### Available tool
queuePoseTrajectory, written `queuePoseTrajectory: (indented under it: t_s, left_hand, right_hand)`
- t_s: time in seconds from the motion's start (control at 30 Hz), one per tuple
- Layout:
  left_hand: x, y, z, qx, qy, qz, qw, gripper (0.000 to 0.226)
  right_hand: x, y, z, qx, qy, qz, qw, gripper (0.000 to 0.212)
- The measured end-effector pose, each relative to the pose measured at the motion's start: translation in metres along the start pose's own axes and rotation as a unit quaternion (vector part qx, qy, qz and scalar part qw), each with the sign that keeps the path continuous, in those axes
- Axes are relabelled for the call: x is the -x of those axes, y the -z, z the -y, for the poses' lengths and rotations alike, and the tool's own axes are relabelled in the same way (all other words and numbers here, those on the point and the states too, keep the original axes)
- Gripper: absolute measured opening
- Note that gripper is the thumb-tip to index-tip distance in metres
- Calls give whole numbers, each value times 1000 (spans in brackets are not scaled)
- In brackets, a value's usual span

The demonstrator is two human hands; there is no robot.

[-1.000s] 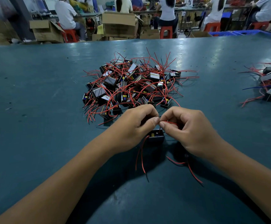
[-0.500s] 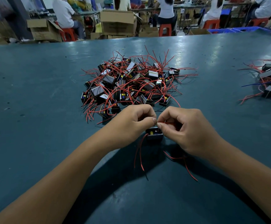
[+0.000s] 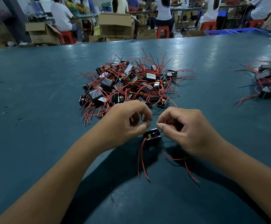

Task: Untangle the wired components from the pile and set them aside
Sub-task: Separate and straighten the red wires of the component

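A tangled pile (image 3: 128, 84) of small black box components with red wires lies in the middle of the teal table (image 3: 34, 94). In front of it one black component (image 3: 152, 136) sits on the table, its red wires trailing toward me. My left hand (image 3: 125, 122) hovers just left of it with thumb and forefinger pinched together; whether a wire is between them is hard to see. My right hand (image 3: 184, 128) pinches a thin wire end just above the component's right side.
A second, smaller heap of wired components (image 3: 268, 81) lies at the table's right edge. Beyond the far edge are cardboard boxes (image 3: 115, 25), red stools, blue crates and several seated people at other benches.
My hands have drawn slightly apart, and the fingertips no longer touch. The component between them is more exposed and its red wires lie spread toward me.
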State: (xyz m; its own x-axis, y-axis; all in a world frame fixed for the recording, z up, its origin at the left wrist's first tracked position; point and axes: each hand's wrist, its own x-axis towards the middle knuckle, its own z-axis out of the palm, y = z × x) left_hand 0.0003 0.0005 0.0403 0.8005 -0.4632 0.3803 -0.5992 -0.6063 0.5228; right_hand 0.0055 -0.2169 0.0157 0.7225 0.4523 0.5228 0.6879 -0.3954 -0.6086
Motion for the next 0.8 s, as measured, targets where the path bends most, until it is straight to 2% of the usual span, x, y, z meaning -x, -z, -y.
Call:
queuePoseTrajectory:
  t_s: [0.1,0.27,0.63,0.8]
  left_hand:
    - [-1,-1,3,-35,-61,-9,998,18]
    - [-2,-3,1,-37,-120,-37,991,10]
    - [-1,-6,0,-119,-164,-72,977,15]
    - [-1,-9,5,-97,-156,-59,981,16]
  right_hand:
    - [0,1,0,-26,-17,8,999,9]
    - [-1,2,2,-42,-24,14,999,6]
    - [0,2,4,-56,-24,16,998,6]
    - [0,2,4,-54,-22,15,998,12]
